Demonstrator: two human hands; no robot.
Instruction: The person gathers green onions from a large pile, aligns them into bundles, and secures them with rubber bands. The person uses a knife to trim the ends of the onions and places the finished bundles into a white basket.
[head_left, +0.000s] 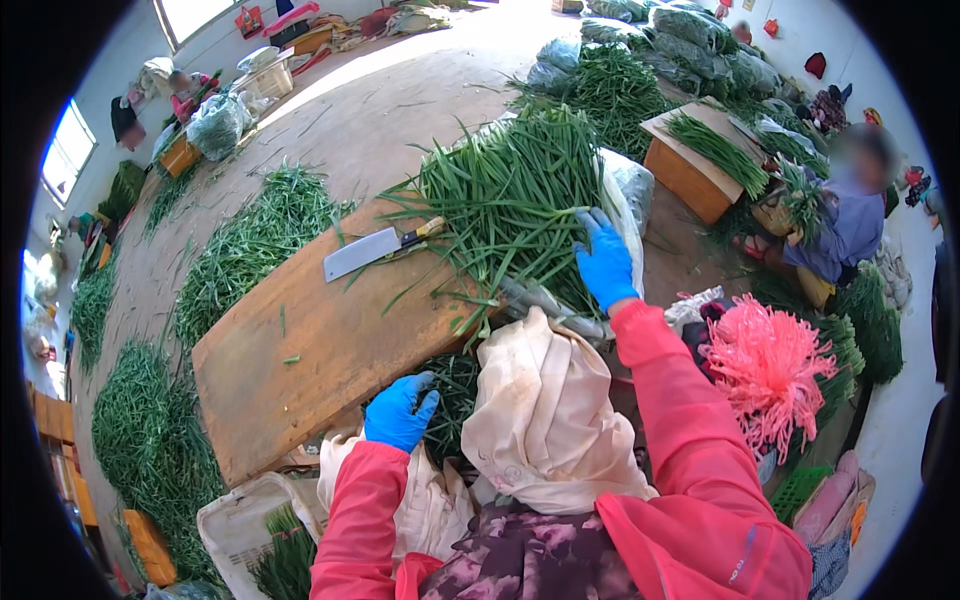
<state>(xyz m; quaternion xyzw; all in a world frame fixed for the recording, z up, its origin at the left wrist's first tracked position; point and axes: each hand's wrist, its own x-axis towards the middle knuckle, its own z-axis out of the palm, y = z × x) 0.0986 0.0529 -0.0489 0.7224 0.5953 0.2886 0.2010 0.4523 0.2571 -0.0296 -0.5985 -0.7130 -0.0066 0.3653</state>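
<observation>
My right hand (604, 259), in a blue glove, rests at the right side of a large heap of long green leafy stalks (517, 180); whether its fingers grip any stalks is not clear. My left hand (401, 411), gloved in blue too, is held with curled fingers near the front edge of a wooden board (315, 330), beside dark green leaves (452, 397) close to my lap. A cleaver (364, 253) lies on the board, its handle against the heap and its blade towards the left. Cut bits of green are scattered on the wood. A cream cloth (547, 405) covers my lap.
A white plastic basket (259, 510) holds a tied green bunch at lower left. Cut leaves (255, 240) pile on the floor beyond the board. Pink plastic strings (769, 360) hang at right. A co-worker (847, 217) sits by a wooden box (694, 165); filled bags (690, 45) are stacked behind.
</observation>
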